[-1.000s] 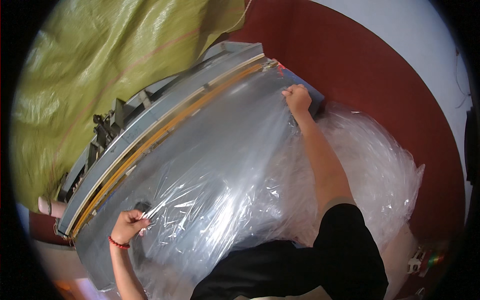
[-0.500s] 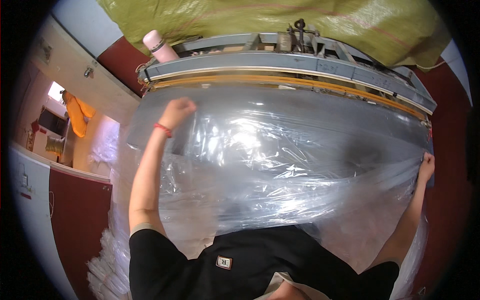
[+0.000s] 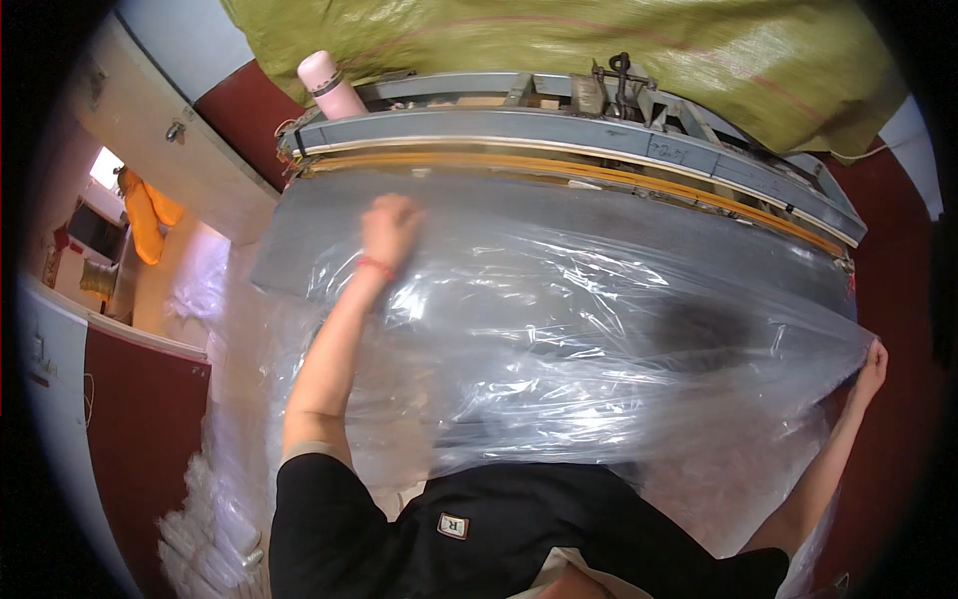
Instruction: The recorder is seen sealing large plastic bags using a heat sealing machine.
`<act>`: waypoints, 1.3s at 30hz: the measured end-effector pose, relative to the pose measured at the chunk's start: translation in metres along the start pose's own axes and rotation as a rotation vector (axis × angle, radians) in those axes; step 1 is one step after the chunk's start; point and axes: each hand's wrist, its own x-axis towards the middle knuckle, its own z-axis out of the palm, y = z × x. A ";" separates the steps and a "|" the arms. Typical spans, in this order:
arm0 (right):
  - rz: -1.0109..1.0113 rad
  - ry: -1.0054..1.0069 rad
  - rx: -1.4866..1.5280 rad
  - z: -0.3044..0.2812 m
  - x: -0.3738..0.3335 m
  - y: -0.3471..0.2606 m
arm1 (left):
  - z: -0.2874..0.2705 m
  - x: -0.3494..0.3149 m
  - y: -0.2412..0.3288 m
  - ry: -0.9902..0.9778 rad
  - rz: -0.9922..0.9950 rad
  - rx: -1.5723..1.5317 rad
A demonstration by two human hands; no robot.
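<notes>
A wide sheet of clear plastic film (image 3: 599, 329) covers the grey tabletop (image 3: 479, 195) and drapes down its near side, wrinkled and shiny. My right hand (image 3: 873, 367) pinches the film's edge at the far right, pulling it into taut folds beyond the table's end. Over the left part of the film is my left hand (image 3: 392, 230), a red bracelet (image 3: 376, 268) on its wrist. Its fingers look bent but are smeared by motion, so whether they grip film does not show.
A grey metal frame (image 3: 449, 125) with orange strips (image 3: 479, 162) runs along the table's far edge. A pink bottle (image 3: 332, 88) stands on it at left. Behind hangs a yellow-green woven sheet (image 3: 559, 40). Bundled plastic (image 3: 205, 529) lies lower left, near an open door (image 3: 170, 120).
My left hand has moved right and slightly nearer across the film. My right hand has gone outward and nearer, drawing the film's edge into a stretched corner.
</notes>
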 end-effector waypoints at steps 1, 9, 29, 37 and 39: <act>0.078 0.033 -0.008 0.008 0.002 -0.004 | -0.002 0.003 -0.001 0.042 0.023 0.025; -0.262 0.105 -0.365 0.150 0.012 -0.008 | 0.018 0.047 -0.054 0.307 -0.618 -0.751; 0.119 0.285 0.044 0.250 0.004 -0.034 | 0.056 0.068 -0.132 0.514 -0.725 -0.987; 0.031 0.420 -0.269 0.260 -0.023 -0.095 | 0.033 0.061 -0.105 0.278 -0.640 -0.828; -0.337 0.320 -0.280 0.273 -0.048 -0.137 | 0.012 0.050 -0.087 0.225 -0.421 -0.904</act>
